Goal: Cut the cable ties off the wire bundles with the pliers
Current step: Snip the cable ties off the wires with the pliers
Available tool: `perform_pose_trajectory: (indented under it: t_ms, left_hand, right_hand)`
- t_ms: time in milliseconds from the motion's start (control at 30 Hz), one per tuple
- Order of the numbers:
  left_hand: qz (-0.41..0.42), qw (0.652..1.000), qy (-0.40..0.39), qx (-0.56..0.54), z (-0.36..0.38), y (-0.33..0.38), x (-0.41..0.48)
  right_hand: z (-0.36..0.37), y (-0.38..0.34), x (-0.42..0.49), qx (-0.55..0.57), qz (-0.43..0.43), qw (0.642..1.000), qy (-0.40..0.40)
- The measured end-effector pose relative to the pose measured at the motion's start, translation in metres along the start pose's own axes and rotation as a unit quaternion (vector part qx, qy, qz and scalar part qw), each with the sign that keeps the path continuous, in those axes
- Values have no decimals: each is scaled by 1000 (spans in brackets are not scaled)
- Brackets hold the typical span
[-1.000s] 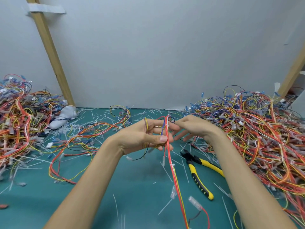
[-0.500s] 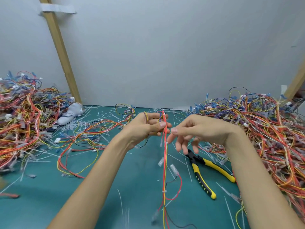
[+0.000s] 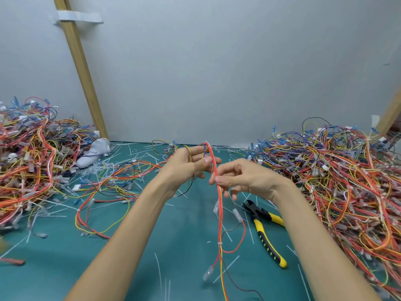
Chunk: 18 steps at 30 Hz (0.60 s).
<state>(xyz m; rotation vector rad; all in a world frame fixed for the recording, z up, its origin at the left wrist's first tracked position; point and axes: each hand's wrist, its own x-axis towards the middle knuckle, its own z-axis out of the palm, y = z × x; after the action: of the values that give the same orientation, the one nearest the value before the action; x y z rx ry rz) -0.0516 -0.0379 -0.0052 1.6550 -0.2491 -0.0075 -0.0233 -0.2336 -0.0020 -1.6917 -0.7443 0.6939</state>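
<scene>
Left hand (image 3: 186, 168) and right hand (image 3: 245, 179) pinch wire bundle (image 3: 220, 213) (pliers (image 3: 263, 233) nearby).

Workshop bench: green mat (image 3: 130, 268); heaped wire bundles (image 3: 347, 181) either side; yellow-handled pliers (image 3: 263, 232); cut tie scraps (image 3: 130, 152); bare wooden post (image 3: 82, 68); plain grey wall (image 3: 217, 61).

I see a plain, evenly lit grey wall (image 3: 217, 61) beyond the left hand (image 3: 184, 168) and right hand (image 3: 245, 177), a wooden batten (image 3: 81, 72) crossed by pale tape (image 3: 80, 18) well left of the left hand, a second batten (image 3: 390, 114) far right of the right hand, and a green mat (image 3: 184, 246) beneath both.
</scene>
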Motion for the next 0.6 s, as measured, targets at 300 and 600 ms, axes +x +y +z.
perform_pose_trajectory:
  t_ms: [300,600]
  left_hand:
    - [14,997,-23,69,-7,4,-2]
    - [-18,976,-122,178,-38,16,-15]
  right_hand:
    - [-8,3,2,109,-83,985,106]
    - [-3,-18,6,207,-161,937,231]
